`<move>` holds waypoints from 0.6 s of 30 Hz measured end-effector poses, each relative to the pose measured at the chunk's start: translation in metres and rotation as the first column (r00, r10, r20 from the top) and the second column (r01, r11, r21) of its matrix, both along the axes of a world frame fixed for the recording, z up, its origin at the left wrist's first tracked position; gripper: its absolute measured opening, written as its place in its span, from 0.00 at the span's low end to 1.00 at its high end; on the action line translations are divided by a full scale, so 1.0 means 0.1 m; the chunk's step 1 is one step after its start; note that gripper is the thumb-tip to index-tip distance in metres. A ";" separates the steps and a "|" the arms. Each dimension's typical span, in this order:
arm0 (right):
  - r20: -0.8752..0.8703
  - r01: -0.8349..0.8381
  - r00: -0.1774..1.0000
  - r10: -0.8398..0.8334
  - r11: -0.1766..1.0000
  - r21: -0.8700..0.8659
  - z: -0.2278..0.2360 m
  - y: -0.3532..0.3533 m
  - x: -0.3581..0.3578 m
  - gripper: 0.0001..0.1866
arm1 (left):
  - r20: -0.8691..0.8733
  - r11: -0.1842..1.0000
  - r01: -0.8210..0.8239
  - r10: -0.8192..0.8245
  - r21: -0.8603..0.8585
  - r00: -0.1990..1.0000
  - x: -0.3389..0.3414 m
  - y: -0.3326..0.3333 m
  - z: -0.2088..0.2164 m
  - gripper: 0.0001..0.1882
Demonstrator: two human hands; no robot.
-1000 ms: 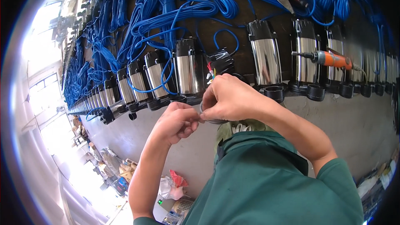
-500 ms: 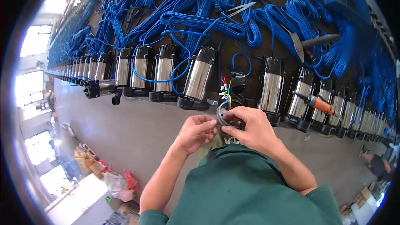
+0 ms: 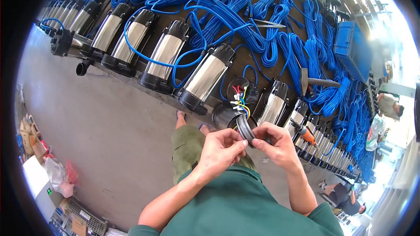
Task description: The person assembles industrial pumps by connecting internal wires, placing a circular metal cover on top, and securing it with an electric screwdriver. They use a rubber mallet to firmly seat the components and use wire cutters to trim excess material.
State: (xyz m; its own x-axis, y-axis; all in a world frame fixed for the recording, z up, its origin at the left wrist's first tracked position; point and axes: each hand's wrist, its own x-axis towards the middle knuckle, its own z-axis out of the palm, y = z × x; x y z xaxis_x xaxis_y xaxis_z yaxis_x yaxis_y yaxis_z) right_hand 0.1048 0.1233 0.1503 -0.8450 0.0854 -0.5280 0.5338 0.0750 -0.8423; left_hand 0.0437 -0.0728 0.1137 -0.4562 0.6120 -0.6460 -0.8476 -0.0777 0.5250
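Grey floor point(image 3: 109, 113) now spreads wider left of the fingers point(image 3: 236, 147) holding a ring point(image 3: 244, 127).

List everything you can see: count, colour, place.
grooved ring: one, grey, held at centre
thin insulated wires: several, multicoloured, above the ring
round housing: one, black, beside the wires
metal cylinders: many, silver with black ends, in a row
bundled cables: many, blue, across the top
rectangular plastic crate: one, blue, upper right
metal hammer: one, dark, right of centre
power tool: one, orange, among the cylinders, right
crumpled bags: several, white, red, lower left
other people: at least two, pale and dark clothes, right
left hand: one, bare, on the ring
right hand: one, bare, on the ring
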 end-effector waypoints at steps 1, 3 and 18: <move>0.004 0.012 1.000 -0.012 1.000 -0.005 -0.01 0.00 0.01 0.10 | -0.020 1.000 -0.014 0.014 0.003 1.000 0.02 0.02 -0.02 0.06; -0.006 0.014 1.000 -0.014 1.000 0.014 0.01 -0.04 -0.01 0.10 | -0.134 0.999 -0.052 0.051 -0.002 0.990 0.09 0.02 -0.08 0.06; -0.174 -0.081 0.972 0.155 0.925 0.371 0.00 -0.28 -0.06 0.10 | -0.535 0.950 -0.115 -0.062 -0.291 0.843 0.14 -0.01 0.04 0.06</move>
State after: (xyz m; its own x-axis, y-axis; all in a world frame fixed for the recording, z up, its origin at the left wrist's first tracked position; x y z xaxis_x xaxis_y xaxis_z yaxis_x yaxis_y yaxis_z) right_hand 0.0989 0.0951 0.1507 -0.9441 0.1312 -0.3025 0.3288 0.4439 -0.8336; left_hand 0.0579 -0.0742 0.1180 -0.7944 0.4116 -0.4466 -0.4292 0.1399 0.8923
